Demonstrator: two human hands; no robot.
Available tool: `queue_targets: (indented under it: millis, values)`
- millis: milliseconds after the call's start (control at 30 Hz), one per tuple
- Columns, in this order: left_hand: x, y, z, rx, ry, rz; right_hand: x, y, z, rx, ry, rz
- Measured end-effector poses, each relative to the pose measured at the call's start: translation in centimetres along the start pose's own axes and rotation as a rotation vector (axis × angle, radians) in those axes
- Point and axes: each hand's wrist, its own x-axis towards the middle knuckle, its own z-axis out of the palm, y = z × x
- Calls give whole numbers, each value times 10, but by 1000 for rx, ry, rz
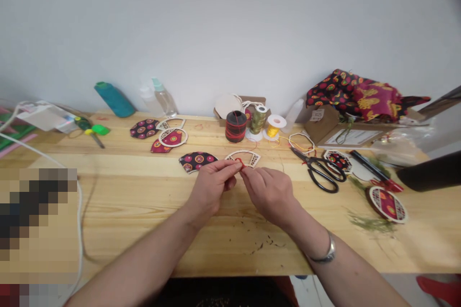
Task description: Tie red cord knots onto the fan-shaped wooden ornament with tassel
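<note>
My left hand [212, 184] and my right hand [272, 194] meet above the middle of the table, fingertips nearly touching. Both pinch a thin red cord [239, 159], with a small loop of it showing at the fingertips. Just behind them lies a pale fan-shaped wooden frame [255, 159] with cut-out lattice; the hands cover part of it. To the left of the fingers is a dark fan-shaped piece of patterned fabric [192, 160]. A spool of red and black thread [236, 127] stands behind the hands.
Black-handled scissors [322, 172] lie at right, near an oval ornament [389, 205] and a black marker [370, 165]. Green and yellow thread spools [275, 127] stand at the back. A cardboard box [334, 129] holds patterned cloth. Toward the left lie a screwdriver [94, 136] and a teal thread cone [115, 100].
</note>
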Motion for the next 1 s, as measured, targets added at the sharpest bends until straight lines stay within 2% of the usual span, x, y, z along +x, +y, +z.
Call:
queue_targets:
  millis: [133, 233, 333, 400, 467, 533, 600, 667, 767, 1000]
  values:
    - [1, -3, -1, -26, -25, -26, 4, -3, -5, -149, 1, -76]
    - [1, -4, -2, -7, -63, -9, 5, -6, -7, -168, 10, -102]
    - [1, -4, -2, -21, -75, -9, 4, -7, -8, -34, -1, -136]
    - [1, -3, -2, -27, -72, -25, 4, -5, -9, 188, 32, -97]
    - [0, -2, -1, 4, -63, -17, 5, -2, -8, 454, 91, 105]
    - [-1, -1, 1, 51, -34, 39, 7, 3, -5, 684, 105, 448]
    - [-3, 0, 2, 115, -14, 86, 10, 8, -1, 901, 27, 774]
    - [-5, 2, 3, 200, -11, 115, 13, 11, 4, 1187, -114, 958]
    - [-7, 4, 3, 327, -15, 123, 15, 10, 7, 1404, -227, 1048]
    - [-7, 4, 3, 411, -18, 123, 17, 5, 5, 1497, -213, 1071]
